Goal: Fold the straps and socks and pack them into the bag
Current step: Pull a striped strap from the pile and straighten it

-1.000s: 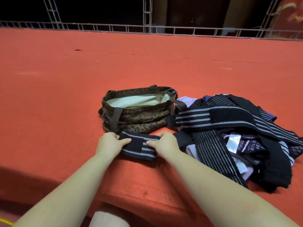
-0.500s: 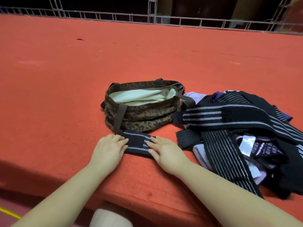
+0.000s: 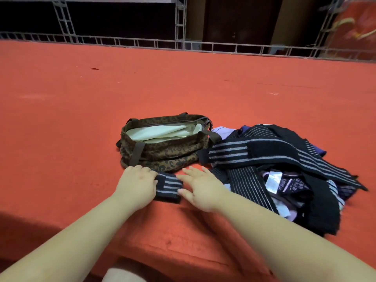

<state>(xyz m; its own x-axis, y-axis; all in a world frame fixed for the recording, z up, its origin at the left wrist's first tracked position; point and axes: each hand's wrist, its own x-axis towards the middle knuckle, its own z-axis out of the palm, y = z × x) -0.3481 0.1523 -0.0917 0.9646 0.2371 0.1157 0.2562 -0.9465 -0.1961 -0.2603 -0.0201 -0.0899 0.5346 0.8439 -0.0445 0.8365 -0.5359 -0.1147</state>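
Pressing down on a small folded strap (image 3: 168, 187) with both hands right now, near the front edge of the red carpeted platform (image 3: 81, 119). The left hand (image 3: 136, 186) lies flat over the strap's left end, fingers straight and together, and the right hand (image 3: 201, 188) is flat too, fingers spread a bit, fingertips touching the strap's right edge. Neither hand is curled round anything, both just laid open on top. The strap is black with grey stripes and looks folded into a short block. Just behind it, pretty much touching, sits the leopard-print bag (image 3: 164, 145), unzipped with a pale cream lining showing and brown handles hanging over the sides. To the right of the bag there's a messy pile of straps and socks (image 3: 284, 169), mostly black with grey stripes, plus some purple bits and a white label poking out. The pile leans up against the bag's right end. A metal truss railing (image 3: 183, 45) runs along the far edge.
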